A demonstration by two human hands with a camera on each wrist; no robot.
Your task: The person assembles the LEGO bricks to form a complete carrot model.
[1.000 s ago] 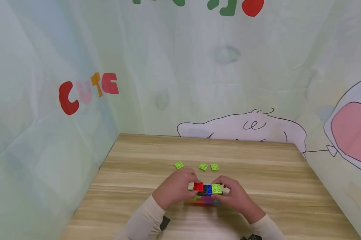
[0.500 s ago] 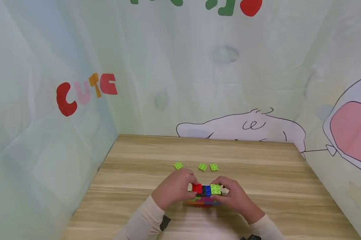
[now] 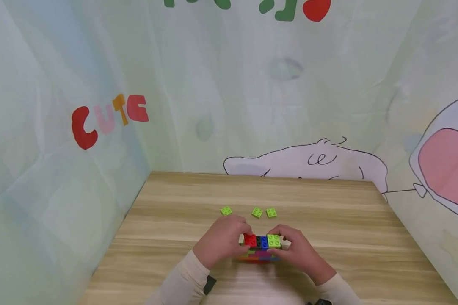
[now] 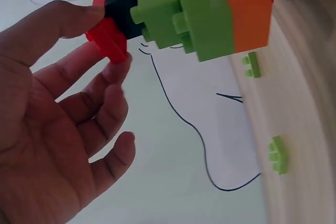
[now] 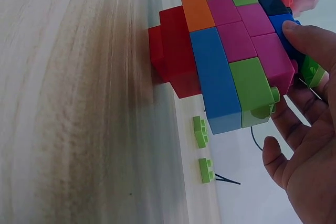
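A model of stacked toy building bricks [image 3: 260,255] stands upright on the table. In the right wrist view its red [image 5: 178,51], orange, blue, green and magenta layers widen, then narrow toward the top. My left hand [image 3: 221,239] pinches a red brick [image 4: 107,40] at the model's top left end between thumb and fingers. At the other end my right hand [image 3: 295,248] grips the model, thumb on a blue brick [image 5: 283,32] and fingers behind. A lime green brick [image 3: 274,240] sits on top there. Black and blue studs show between the two top bricks.
Behind the model lie three loose lime green bricks [image 3: 226,210] on the wooden table [image 3: 183,195]. Printed cloth walls [image 3: 213,106] enclose the table at the back and sides. Dark straps [image 3: 210,284] show at the wrists.
The head view has shifted slightly. Both hands keep their hold on the model, with no other clear movement.
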